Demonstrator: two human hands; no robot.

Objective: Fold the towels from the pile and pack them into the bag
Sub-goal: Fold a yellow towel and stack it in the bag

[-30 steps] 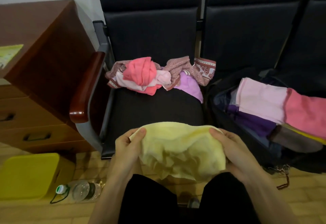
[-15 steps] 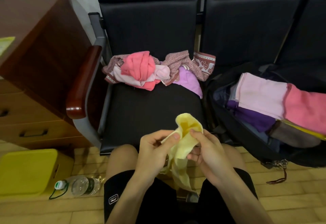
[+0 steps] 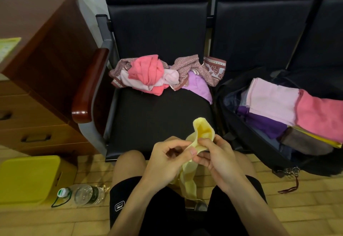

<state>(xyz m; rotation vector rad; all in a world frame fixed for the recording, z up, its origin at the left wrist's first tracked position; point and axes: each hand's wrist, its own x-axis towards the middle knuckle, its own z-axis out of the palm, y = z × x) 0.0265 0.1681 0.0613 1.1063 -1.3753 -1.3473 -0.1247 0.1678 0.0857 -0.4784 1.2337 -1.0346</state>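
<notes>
Fold step in progress. Left hand (image 3: pixel 167 159) and right hand (image 3: pixel 217 156) both pinch the yellow towel (image 3: pixel 203 133), bunched up just in front of the chair seat (image 3: pixel 157 120). Pile (image 3: pixel 159 74) at the seat's back, bag (image 3: pixel 241 139) right of the seat. Next, probably: find corners, flatten, fold.

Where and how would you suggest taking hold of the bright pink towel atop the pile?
I would pinch the bright pink towel at its raised, bunched top, coming from above on the near side: it lies uppermost on the pile, its folds standing up, uncovered.
</notes>
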